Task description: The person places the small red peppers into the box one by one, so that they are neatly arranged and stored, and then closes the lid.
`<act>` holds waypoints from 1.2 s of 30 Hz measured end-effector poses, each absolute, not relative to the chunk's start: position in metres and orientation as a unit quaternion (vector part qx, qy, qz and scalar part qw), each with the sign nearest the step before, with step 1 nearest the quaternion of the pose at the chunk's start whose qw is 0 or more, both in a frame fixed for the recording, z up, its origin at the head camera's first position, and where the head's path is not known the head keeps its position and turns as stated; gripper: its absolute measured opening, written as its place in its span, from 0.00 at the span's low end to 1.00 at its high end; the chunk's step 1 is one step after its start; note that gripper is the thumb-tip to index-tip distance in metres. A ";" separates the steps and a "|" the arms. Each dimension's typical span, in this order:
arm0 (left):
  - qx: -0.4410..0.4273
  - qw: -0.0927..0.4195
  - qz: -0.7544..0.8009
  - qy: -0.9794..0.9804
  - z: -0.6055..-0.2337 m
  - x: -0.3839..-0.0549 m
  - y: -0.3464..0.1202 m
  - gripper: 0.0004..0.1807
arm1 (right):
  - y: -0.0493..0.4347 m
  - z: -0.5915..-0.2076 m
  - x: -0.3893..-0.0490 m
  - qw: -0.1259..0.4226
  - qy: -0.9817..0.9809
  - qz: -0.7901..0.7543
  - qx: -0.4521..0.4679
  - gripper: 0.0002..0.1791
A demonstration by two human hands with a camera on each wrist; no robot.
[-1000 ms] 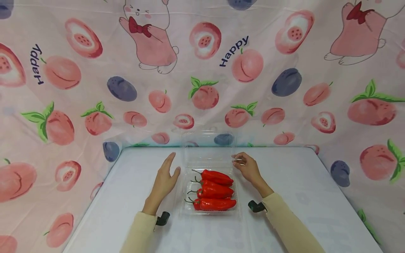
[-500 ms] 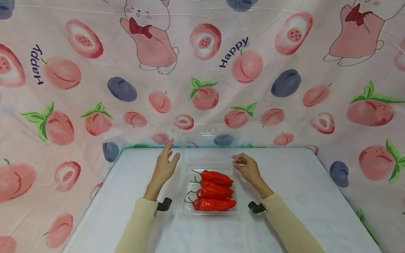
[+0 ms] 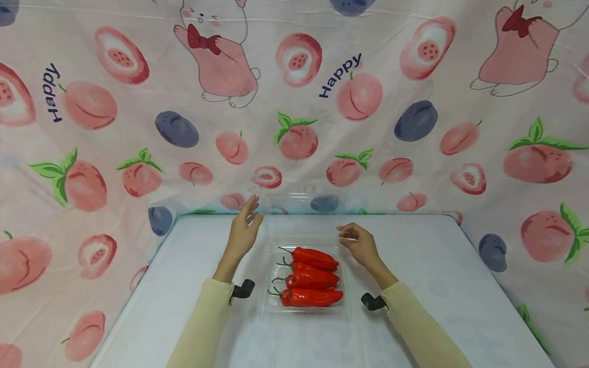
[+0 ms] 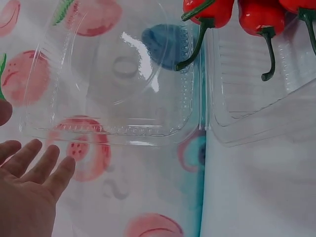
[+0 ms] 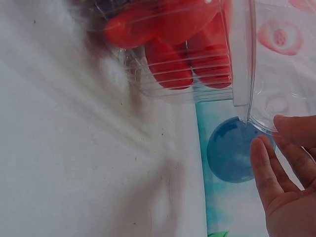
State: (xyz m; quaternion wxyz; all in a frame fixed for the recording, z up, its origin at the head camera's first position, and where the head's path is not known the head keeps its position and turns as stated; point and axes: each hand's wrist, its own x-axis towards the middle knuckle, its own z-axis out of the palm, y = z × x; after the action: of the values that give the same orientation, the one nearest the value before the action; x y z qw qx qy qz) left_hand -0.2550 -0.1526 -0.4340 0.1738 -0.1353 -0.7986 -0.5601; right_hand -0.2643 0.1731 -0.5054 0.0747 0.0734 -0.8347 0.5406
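A clear plastic clamshell container sits on the table with several red peppers lying side by side in it, green stems to the left. Its clear lid is raised at the back, hinged to the base. My right hand is at the lid's right edge, thumb and fingers pinching it near the hinge in the right wrist view. My left hand is beside the lid's left edge, fingers extended; the left wrist view shows its fingertips just outside the lid's rim, holding nothing.
A white-covered table carries the container near its middle. Behind it hangs a pink cloth printed with peaches and cartoon animals, close to the table's back edge. Dark wrist cameras jut inward from both cuffs.
My left hand has moved forward along the container's left side, from near the hinge up to the raised lid's edge. My right hand, the lid and the peppers look unmoved.
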 end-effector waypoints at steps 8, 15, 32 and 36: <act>-0.142 0.166 -0.563 -0.797 -0.407 -0.235 -0.147 0.29 | 0.174 -0.506 -0.264 0.071 -0.839 0.535 0.066 0.09; -0.148 0.164 -0.567 -0.794 -0.401 -0.227 -0.149 0.27 | 0.179 -0.499 -0.261 0.046 -0.859 0.502 0.082 0.16; -0.160 0.168 -0.578 -0.783 -0.398 -0.215 -0.155 0.25 | 0.184 -0.429 -0.238 0.144 -0.835 0.516 0.125 0.24; -0.164 0.165 -0.573 -0.786 -0.395 -0.211 -0.155 0.24 | 0.183 -0.421 -0.234 0.152 -0.833 0.516 0.129 0.24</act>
State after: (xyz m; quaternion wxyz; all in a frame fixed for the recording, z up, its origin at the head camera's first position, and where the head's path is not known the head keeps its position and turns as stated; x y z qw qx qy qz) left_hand -0.2106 -0.1553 -0.3954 0.1653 -0.1637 -0.7860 -0.5728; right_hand -0.2338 0.1829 -0.4206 0.1524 0.1292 -0.8330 0.5160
